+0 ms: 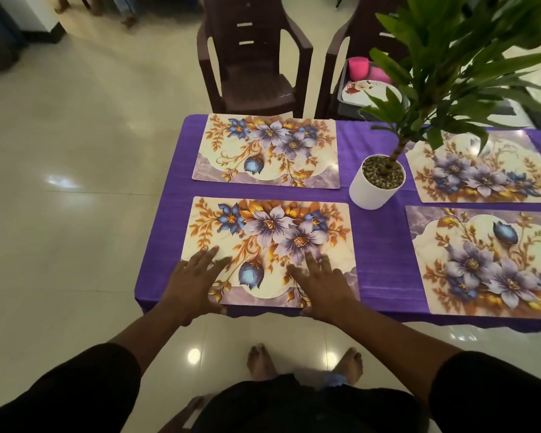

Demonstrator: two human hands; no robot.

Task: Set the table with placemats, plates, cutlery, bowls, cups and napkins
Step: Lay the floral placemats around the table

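The near-left placemat (270, 251), printed with violet and blue flowers and orange leaves, is laid flat at the near-left corner of the tabletop (378, 245), which is covered with a purple cloth. Its near edge lies close to the tabletop's near edge. The left hand (191, 285) is rested on the mat's near-left part, with the fingers (211, 253) straight and spread apart, flat on the surface. The right hand (324, 287) is rested on the near-right part in the same way, its fingers (311, 260) straight and slightly apart; nothing is gripped by either hand. A second mat (267, 150) with the same print is placed just behind the first one, a strip of purple cloth being seen between them. Two more mats are placed on the right side: a far one (484, 170) and a near one (487, 260), both cut by the picture's right edge. Between the left and right mats a white pot (372, 192) filled with small stones is stood upright, and a green plant (450, 57) rises from it, leaning over the far-right mat. Behind the tabletop two dark brown plastic chairs are seen; the left chair (253, 57) is bare, while on the right chair (334, 73) a dark tray (344, 104) is placed with a white plate (359, 89) and pink cups (358, 68). The floor (75, 151) is made of glossy pale tiles, and bare feet (260, 362) are seen on it below the hands.
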